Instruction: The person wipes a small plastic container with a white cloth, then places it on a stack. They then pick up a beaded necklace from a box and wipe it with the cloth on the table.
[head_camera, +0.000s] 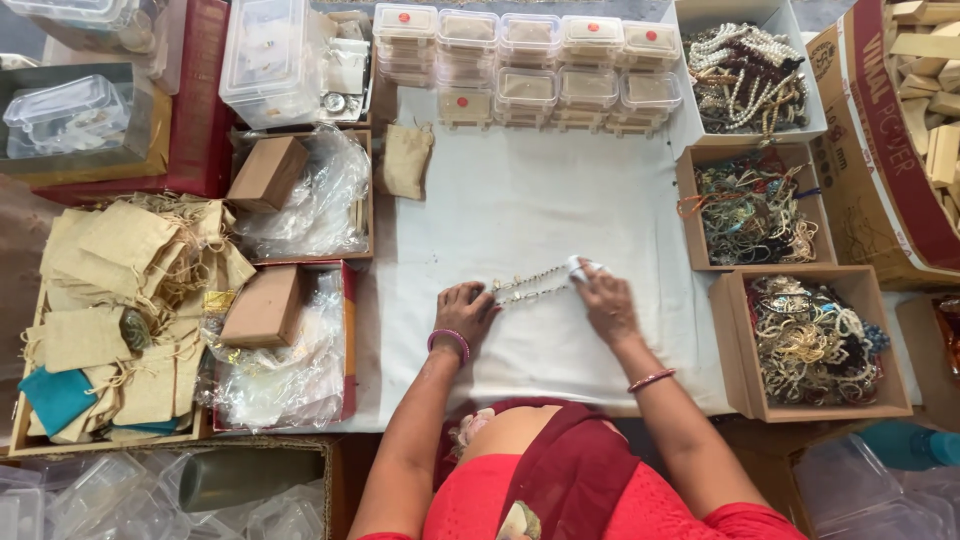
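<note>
On the white cloth (520, 210), centre of the table: I take this cloth as my landmark for everything below.

left hand: left hand (465, 312) pressed down on the near end of the bead chain (528, 281), fingers curled over it, pinning it to the cloth.

right hand: right hand (605, 300) pinched shut around a small white tag or pad (582, 266) at the chain's far end; I cannot tell for sure which it is, too small from here.

chain: lies stretched in a doubled line between both hands, flat on the cloth, toward its near edge.

risk 1: I judge the chain could slip from under the left fingers if the right hand pulls harder, since only fingertip pressure holds it.

risk 2: doubled strands could twist or snag together; beads look fine.

risk 3: a sweep of the right elbow could catch the open cardboard box of tangled jewellery (815, 345) just right of the cloth.

packages, far edge of cloth: stacked clear plastic boxes (525, 65), each lid with a small round red sticker.

packages, left of cloth: two red trays with brown card boxes (268, 305) and crumpled clear bags.

further left of cloth: heap of beige drawstring pouches (120, 300), a teal one among them.

right of cloth, far: white box of pearl strands (745, 75); big brown carton with red band (885, 130), lettered.
</note>
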